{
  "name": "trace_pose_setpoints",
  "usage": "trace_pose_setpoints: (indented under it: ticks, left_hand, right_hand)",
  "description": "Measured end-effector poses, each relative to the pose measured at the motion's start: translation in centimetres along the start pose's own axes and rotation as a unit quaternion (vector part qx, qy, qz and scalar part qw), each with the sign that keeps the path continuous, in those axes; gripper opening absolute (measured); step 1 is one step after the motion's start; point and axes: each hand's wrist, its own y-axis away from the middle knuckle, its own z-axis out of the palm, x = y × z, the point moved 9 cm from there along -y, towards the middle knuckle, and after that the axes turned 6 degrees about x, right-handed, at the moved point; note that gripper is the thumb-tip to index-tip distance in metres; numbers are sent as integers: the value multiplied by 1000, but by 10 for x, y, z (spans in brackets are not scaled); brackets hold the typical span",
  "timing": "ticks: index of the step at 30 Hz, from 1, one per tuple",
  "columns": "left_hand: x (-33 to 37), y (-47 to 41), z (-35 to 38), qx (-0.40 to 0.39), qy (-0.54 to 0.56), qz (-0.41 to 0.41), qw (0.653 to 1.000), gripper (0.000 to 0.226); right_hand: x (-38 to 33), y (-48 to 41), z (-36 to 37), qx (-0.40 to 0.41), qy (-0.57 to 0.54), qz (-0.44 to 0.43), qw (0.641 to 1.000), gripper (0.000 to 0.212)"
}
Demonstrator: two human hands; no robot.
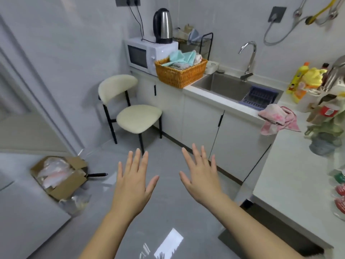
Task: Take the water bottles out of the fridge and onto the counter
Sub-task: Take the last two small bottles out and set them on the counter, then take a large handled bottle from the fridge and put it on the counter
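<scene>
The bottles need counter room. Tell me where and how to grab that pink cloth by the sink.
Probably pinch the bunched heap of the pink cloth on the counter edge, coming from above with the right hand: it is raised and crumpled, while the rest hangs over the front.

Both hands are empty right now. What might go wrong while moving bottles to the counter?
The pink cloth hangs over the counter edge; a bottle set on it might tip. The cardboard box and pan on the floor could trip the person. Also, bags crowd the counter's right side, so space looks tight.
</scene>
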Motion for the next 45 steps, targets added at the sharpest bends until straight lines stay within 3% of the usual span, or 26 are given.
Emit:
trace_pose_setpoints:
  ticks: [9, 14, 17, 21, 27, 32, 45]
  left_hand:
    - [-181, 75, -55, 19, -35, -74, 996, 94]
    - [-261, 100, -78, 29, -55, -127, 990, 86]
    - [-298, 114, -85, 38, -65, -154, 985, 92]
    - [-353, 136, -81, 37, -52, -212, 975, 77]
    - [-441, 154, -86, 20, -86, -299, 950, 87]
    - [-518, 147, -107, 26, -107, -360, 927, 75]
    - [-675, 153, -173, 100, -120, -414, 897, 75]
  right_hand:
    - [-198, 6, 37, -9, -22, -81, 996, 70]
    - [-283, 0, 58, -28, -23, -134, 990, 70]
    - [-325, -5, 71, -40, -21, -172, 984, 69]
    - [-379, -14, 96, -74, -30, -225, 971, 69]
    - [-480, -45, 127, -102, -42, -323, 940, 65]
    - [-576, -92, 146, -114, -58, -387, 913, 68]
    - [-758, -149, 162, -81, -80, -469, 876, 70]
